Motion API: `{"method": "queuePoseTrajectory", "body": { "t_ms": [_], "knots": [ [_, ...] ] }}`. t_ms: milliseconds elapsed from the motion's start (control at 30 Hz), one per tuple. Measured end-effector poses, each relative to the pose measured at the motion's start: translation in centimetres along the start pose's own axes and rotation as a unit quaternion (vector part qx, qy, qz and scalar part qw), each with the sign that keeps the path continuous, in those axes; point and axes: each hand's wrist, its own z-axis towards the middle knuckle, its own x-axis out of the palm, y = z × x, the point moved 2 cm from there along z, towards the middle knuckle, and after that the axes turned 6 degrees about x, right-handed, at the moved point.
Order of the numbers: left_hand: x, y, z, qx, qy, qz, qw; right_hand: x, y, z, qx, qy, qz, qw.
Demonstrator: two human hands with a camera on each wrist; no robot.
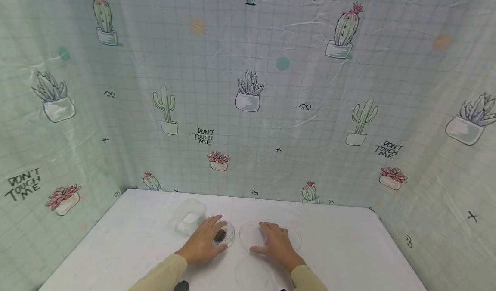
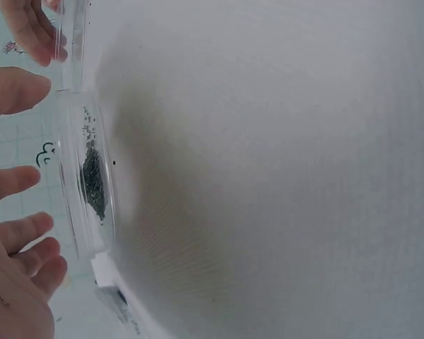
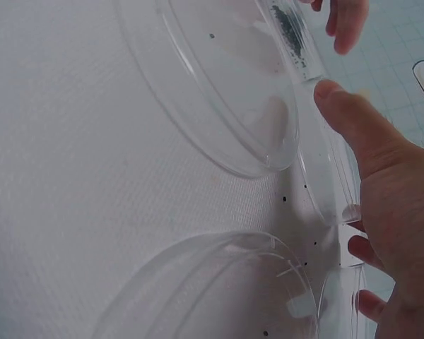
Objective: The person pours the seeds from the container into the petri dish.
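1. Dark granules (image 2: 93,182) lie heaped in a clear granule dish (image 1: 233,230), left on the white table (image 1: 348,248); its low wall presumably keeps them from scattering.
2. Left hand (image 1: 203,244) is spread about that dish, thumb and fingers apart, seemingly to span its width; contact I can't tell.
3. Right hand (image 1: 277,246) is spread likewise by the middle dish (image 1: 246,238), touch unclear.
4. Another, near dish (image 1: 251,273) sits apart, perhaps within easy reach.

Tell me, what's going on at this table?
A person's left hand is spread around a clear dish of dark grains; the right hand is open at another clear dish. Whether either touches its dish is hard to tell. More clear dishes lie on the white table nearby, with a clear plastic container beyond the left hand.
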Motion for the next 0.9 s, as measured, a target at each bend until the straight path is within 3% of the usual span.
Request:
{"method": "queuePoseTrajectory", "body": {
  "t_ms": [167,400,633,900],
  "knots": [
    [-0.7,-0.2,0.0,0.014,-0.018,0.009,0.9997,-0.1,0.0,-0.1,-0.001,0.01,0.004,1.0],
    [-1.8,-0.4,-0.2,0.039,-0.081,0.01,0.9959,-0.1,-0.3,-0.2,-0.015,-0.002,0.001,1.0],
    [-2.7,0.0,-0.3,0.032,-0.133,0.032,0.9901,-0.1,-0.5,-0.3,-0.01,0.001,-0.005,1.0],
    [-2.9,1.1,-1.0,0.031,-0.167,0.057,0.9838,0.1,-0.4,-0.4,-0.013,0.002,0.01,1.0]
  ]
}}
